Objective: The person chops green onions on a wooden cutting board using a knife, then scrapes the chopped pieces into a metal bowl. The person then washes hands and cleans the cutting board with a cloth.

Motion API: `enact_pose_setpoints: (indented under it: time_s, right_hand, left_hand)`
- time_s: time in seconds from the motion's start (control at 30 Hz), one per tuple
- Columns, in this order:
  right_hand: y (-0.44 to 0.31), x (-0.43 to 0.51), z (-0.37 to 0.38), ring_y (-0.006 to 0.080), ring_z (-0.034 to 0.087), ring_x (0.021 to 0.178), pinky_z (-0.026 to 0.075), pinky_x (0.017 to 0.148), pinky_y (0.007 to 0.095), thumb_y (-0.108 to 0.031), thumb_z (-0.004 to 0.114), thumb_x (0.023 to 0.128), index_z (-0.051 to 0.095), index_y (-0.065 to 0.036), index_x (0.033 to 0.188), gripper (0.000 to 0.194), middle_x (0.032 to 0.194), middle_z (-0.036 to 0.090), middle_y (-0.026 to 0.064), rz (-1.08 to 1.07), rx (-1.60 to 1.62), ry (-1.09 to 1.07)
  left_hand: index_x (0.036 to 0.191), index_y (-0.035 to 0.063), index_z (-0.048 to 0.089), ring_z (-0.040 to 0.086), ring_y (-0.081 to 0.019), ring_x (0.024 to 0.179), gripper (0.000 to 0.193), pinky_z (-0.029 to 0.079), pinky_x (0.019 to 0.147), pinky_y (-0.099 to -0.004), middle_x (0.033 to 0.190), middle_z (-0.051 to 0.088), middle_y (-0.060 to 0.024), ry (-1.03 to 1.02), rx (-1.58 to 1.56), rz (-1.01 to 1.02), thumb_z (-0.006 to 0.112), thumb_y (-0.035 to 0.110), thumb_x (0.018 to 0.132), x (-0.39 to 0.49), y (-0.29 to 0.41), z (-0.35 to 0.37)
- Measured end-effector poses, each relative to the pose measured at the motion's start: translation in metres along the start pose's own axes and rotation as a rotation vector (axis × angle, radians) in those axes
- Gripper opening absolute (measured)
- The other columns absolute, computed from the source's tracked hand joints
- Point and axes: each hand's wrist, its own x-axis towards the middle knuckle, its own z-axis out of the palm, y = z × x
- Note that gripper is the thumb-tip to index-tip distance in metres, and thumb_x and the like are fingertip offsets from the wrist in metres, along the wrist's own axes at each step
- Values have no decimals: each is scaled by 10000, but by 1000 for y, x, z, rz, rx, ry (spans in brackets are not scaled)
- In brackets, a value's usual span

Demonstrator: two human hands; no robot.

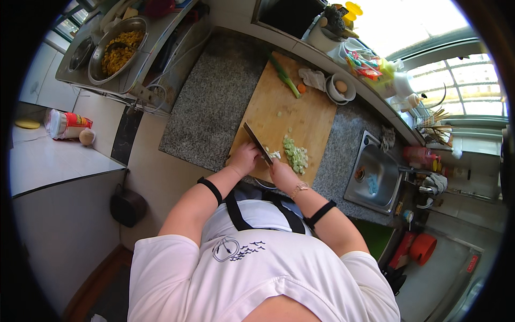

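My right hand (283, 176) grips the handle end of a kitchen knife (256, 140), whose dark blade runs toward the upper left across the wooden cutting board (263, 105). My left hand (244, 158) rests on the board's near left part, fingers bent close to the blade. Whatever may be under those fingers is hidden. White slices (275, 154) lie just right of the blade. Farther right is a pile of pale green scallion slices (296, 156). A length of scallion (286, 78) and an orange carrot piece (301, 88) lie at the board's far end.
A white bowl (351, 89) with an egg (340, 86) stands beside a crumpled white cloth (313, 79). The steel sink (376, 161) is on the right. At upper left, a large metal pan (93, 72) holds yellow food. Granite countertop (209, 100) surrounds the board.
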Motion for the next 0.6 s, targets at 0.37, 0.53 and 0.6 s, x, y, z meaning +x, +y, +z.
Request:
enact_pose_setpoints:
  time_s: [0.37, 0.53, 0.6]
  right_hand:
    - [-6, 10, 4, 481, 636, 810, 504, 737, 557, -138, 530, 921, 552, 30, 1025, 199, 826, 651, 308, 32, 11, -8]
    - [-11, 13, 7, 485, 633, 817, 501, 735, 561, -144, 527, 925, 551, 30, 1032, 206, 841, 649, 311, 31, -13, -43]
    - [-12, 11, 8, 489, 630, 821, 500, 740, 563, -149, 524, 929, 552, 33, 1034, 212, 840, 649, 310, 26, 7, 3]
  left_hand:
    - [844, 83, 682, 588, -342, 934, 97, 504, 817, -420, 940, 623, -114, 6, 0, 16, 651, 56, 757, -2, -3, -4]
    - [847, 78, 678, 591, -346, 919, 100, 505, 812, -422, 928, 623, -119, 22, -38, 23, 643, 50, 758, -5, -7, -7]
    - [850, 76, 677, 592, -347, 912, 106, 505, 810, -424, 924, 622, -122, -1, -34, -4, 641, 44, 755, -5, -7, -7]
